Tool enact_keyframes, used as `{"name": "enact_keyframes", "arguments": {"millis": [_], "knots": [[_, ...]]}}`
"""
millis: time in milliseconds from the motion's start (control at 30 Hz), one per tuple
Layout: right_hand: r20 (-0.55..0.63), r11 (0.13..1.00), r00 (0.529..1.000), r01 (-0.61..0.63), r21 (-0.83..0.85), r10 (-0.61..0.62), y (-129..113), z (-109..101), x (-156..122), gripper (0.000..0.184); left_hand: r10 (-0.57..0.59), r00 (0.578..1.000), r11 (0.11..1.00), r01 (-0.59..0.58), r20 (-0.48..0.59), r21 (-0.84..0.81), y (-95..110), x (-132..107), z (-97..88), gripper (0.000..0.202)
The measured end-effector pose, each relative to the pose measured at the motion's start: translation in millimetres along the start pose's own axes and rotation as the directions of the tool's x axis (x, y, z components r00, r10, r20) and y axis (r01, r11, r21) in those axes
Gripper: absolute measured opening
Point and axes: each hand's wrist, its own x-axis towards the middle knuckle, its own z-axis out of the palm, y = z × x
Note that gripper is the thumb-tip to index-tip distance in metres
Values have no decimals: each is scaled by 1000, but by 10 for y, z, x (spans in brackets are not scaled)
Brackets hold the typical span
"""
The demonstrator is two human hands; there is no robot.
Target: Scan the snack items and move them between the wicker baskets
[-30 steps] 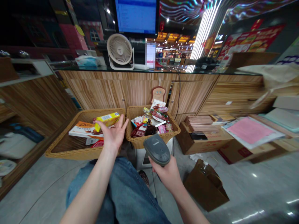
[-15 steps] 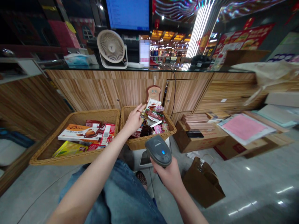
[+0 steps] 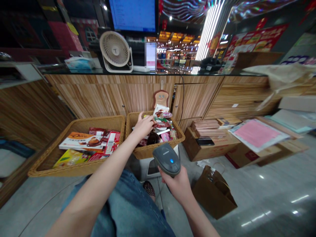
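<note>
My right hand [image 3: 178, 185] is wrapped round the handle of a dark grey barcode scanner [image 3: 167, 159], which has a blue light lit on top. My left hand [image 3: 144, 126] is over the right wicker basket [image 3: 145, 152], its thumb apart from the fingers and the fingertips down at the snack packets; I see nothing held in it. In that basket lie a white chocolate box [image 3: 161, 110], a red-and-green packet [image 3: 161, 123] and other small sweets. The left wicker basket [image 3: 49, 171] contains an orange-and-white Dove chocolate box [image 3: 80, 141], a yellow packet [image 3: 70, 158] and red packs.
Behind the baskets stands a wood-grain counter [image 3: 103, 95] bearing a white fan [image 3: 115, 51] and a monitor [image 3: 133, 14]. To the right are cardboard boxes [image 3: 209, 149] with a black phone [image 3: 205, 141] on top. A brown paper bag [image 3: 213, 194] is on the floor.
My left hand has drawn its fingers down and in over the right basket, with the thumb now raised apart. The scanner stays almost still in my right hand. The view shifts slightly.
</note>
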Motion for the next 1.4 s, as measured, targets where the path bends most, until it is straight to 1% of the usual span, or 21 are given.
{"name": "enact_keyframes", "arguments": {"millis": [100,167,200,233,300,367,433,467,500,600,700,833,967,1033,1100,1167,1267,1333,1367,1400], "knots": [[-1,1000,1000,-1,3,1,14,-7,-8,20,-46,998,988,38,-53,-151,17,-66,-75,25],[-8,1000,1000,2,-1,-2,10,-24,-2,21,-131,983,948,87,-127,-307,49,-133,-122,22],[-11,1000,1000,4,-6,-4,5,-33,3,21,-198,966,908,118,-164,-402,69,-170,-144,20],[-12,1000,1000,7,-11,-7,0,-42,9,22,-276,942,852,148,-191,-502,88,-210,-164,19],[-7,1000,1000,11,-20,-11,-11,-53,20,25,-447,871,703,202,-204,-682,110,-285,-192,20],[0,1000,1000,13,-24,-13,-18,-54,27,27,-595,785,545,235,-174,-805,101,-352,-201,27],[5,1000,1000,13,-23,-13,-17,-46,30,28,-692,708,415,235,-137,-879,65,-408,-196,38],[7,1000,1000,14,-23,-14,-15,-40,31,29,-719,684,364,224,-120,-904,44,-434,-194,43],[9,1000,1000,14,-22,-14,-12,-33,31,28,-733,672,325,209,-106,-922,26,-460,-193,47],[14,999,1000,6,-31,-6,-1,-12,33,26,-742,666,258,184,-73,-948,4,-541,-212,58],[11,998,1000,-2,-62,2,5,5,36,24,-743,668,230,185,-49,-956,18,-616,-252,59],[21,997,1000,17,-77,-15,10,18,39,25,-736,676,211,187,-30,-959,8,-675,-272,56],[11,998,1000,17,-60,-17,21,28,32,26,-738,673,214,169,-46,-962,-26,-697,-263,56],[-1,998,1000,10,-57,-10,26,33,27,25,-744,664,238,157,-76,-959,-31,-711,-281,55],[-5,998,1000,7,-58,-7,29,37,23,24,-764,636,253,140,-109,-957,-37,-739,-326,54],[-2,998,1000,8,-60,-8,30,39,18,24,-795,587,265,113,-150,-958,-72,-792,-395,54],[-1,998,1000,9,-62,-10,28,41,11,24,-839,482,331,81,-253,-940,-218,-930,-519,49],[-2,998,1000,9,-69,-10,25,46,8,25,-860,385,393,79,-336,-916,-364,-1053,-596,45],[2,997,1000,11,-74,-11,24,50,7,25,-864,332,432,99,-379,-897,-437,-1117,-630,42],[7,997,1000,13,-78,-13,22,55,6,25,-860,276,479,145,-430,-866,-501,-1177,-660,41]]}}
